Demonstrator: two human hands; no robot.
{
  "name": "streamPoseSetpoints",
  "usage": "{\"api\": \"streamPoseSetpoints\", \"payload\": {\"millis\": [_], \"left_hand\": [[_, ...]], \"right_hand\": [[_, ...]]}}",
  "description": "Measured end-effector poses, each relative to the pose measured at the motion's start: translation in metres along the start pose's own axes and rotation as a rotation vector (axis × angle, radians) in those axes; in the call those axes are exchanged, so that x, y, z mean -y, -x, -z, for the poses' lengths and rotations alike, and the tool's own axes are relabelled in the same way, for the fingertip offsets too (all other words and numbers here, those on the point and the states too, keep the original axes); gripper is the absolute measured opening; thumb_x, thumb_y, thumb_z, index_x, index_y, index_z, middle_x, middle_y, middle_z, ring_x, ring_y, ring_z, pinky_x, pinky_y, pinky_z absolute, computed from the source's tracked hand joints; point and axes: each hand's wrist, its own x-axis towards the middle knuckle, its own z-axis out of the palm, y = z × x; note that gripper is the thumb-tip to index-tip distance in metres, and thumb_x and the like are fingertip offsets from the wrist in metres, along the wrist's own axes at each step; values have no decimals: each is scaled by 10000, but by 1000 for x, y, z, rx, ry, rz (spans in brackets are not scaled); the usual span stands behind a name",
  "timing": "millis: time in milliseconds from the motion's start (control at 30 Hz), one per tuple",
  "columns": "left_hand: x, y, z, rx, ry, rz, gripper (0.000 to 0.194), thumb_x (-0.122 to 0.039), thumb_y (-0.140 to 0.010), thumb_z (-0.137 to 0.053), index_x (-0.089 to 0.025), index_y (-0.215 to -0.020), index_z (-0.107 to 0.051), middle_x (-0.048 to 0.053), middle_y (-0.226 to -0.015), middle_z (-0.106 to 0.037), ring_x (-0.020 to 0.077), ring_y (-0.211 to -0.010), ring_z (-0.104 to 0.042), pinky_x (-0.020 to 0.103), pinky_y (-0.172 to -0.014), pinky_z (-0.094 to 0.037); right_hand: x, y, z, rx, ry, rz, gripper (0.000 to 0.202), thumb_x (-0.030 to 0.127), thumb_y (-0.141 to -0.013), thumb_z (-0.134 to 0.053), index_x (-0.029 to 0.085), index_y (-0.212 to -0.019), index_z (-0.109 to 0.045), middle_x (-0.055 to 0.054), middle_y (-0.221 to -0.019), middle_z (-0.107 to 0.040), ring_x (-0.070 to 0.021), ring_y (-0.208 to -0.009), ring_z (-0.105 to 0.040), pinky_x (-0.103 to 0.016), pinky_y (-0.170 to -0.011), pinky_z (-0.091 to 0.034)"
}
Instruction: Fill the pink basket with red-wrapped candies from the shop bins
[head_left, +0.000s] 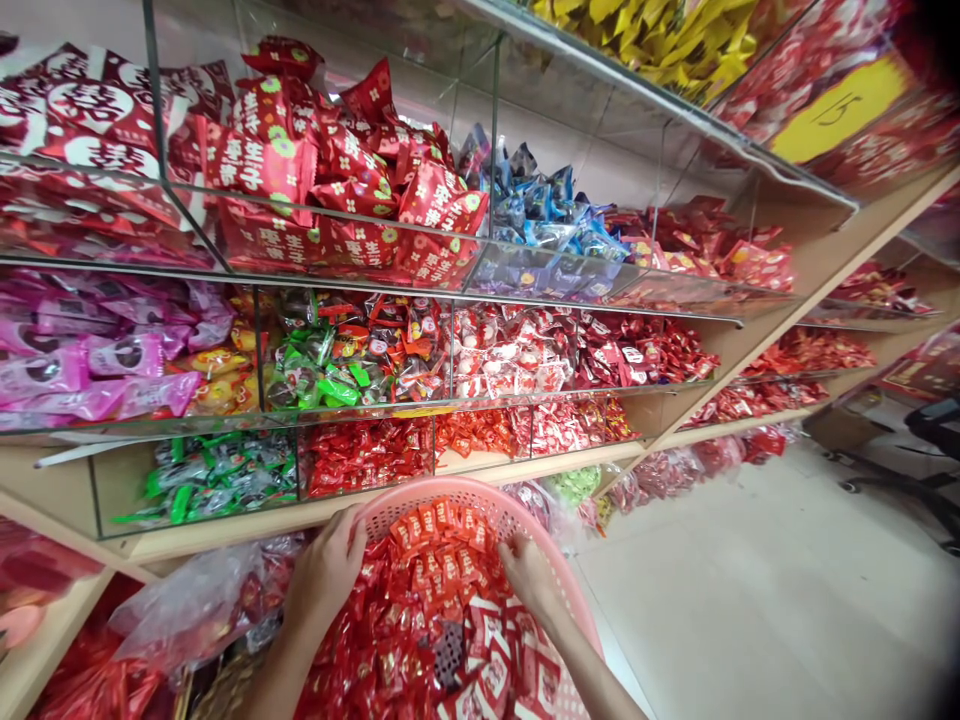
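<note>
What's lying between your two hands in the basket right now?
In the head view, a heap of red wrapped candies fills the pink basket between the left hand and right hand.

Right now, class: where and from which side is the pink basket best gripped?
Grip the pink basket by its rolled rim, from both sides at once. The left hand already rests at the rim; the right hand lies inside on the red sweets, which fill the middle.
</note>
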Motion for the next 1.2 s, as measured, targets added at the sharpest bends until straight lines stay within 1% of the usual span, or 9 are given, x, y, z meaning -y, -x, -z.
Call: {"api": "streamPoseSetpoints", "payload": {"millis": [100,167,367,600,733,900,967,1067,1200], "left_hand": [[-1,0,1,5,5,5,319,-323,-870,-341,-236,-1076,-568,18,-1064,-676,165,-881,-652,230,-699,-480],[-1,0,0,6,5,5,321,-324,-871,-338,-235,-1076,-569,19,-1068,-674,166,-882,-652,231,-697,-481],[0,0,-1,1,15,-3,329,-328,-872,-334,-235,-1089,-563,19,-1073,-671,165,-903,-646,233,-727,-482],[-1,1,2,21,23,7,323,-327,-874,-334,-238,-1085,-561,19,-1083,-668,166,-895,-649,233,-713,-482],[1,1,0,-2,30,-2,320,-328,-865,-352,-245,-1084,-569,19,-1071,-673,162,-864,-653,226,-691,-480],[3,0,-2,-8,33,-9,325,-325,-866,-346,-236,-1088,-566,21,-1071,-674,163,-888,-648,230,-722,-478],[3,0,-3,-7,36,-8,325,-326,-865,-345,-234,-1080,-571,22,-1074,-673,168,-890,-649,237,-718,-483],[3,0,-3,-11,35,-15,327,-329,-869,-339,-233,-1084,-565,20,-1074,-672,170,-904,-647,241,-732,-484],[4,0,-5,0,28,-18,330,-336,-880,-324,-224,-1096,-547,23,-1082,-666,171,-916,-645,245,-756,-480]], "right_hand": [[0,4,4,44,-49,-1,307,378,-802,-413,191,-565,-472,-19,-535,-589,-138,-501,-526,-229,-462,-296],[-2,5,5,56,-41,14,323,416,-799,-422,188,-577,-483,-21,-560,-600,-142,-529,-539,-228,-478,-307],[-6,1,-3,29,71,20,274,389,-792,-471,170,-645,-547,-33,-620,-628,-145,-552,-552,-231,-489,-305],[4,-1,1,25,94,39,230,326,-814,-474,167,-668,-553,-53,-669,-653,-150,-602,-581,-226,-517,-327],[5,0,4,39,94,46,251,338,-838,-439,171,-687,-552,-59,-683,-660,-160,-624,-600,-231,-540,-342],[4,-1,13,12,129,77,303,404,-844,-427,188,-678,-558,-53,-651,-656,-172,-602,-595,-246,-531,-335],[7,-5,22,0,133,105,317,417,-843,-427,192,-663,-560,-51,-640,-651,-171,-590,-588,-249,-528,-330],[21,-20,40,-30,136,124,323,420,-850,-418,192,-676,-566,-45,-635,-644,-165,-589,-584,-243,-521,-314],[48,-57,56,-50,172,239,282,401,-871,-403,197,-794,-581,-20,-652,-643,-152,-626,-595,-225,-540,-312]]}}
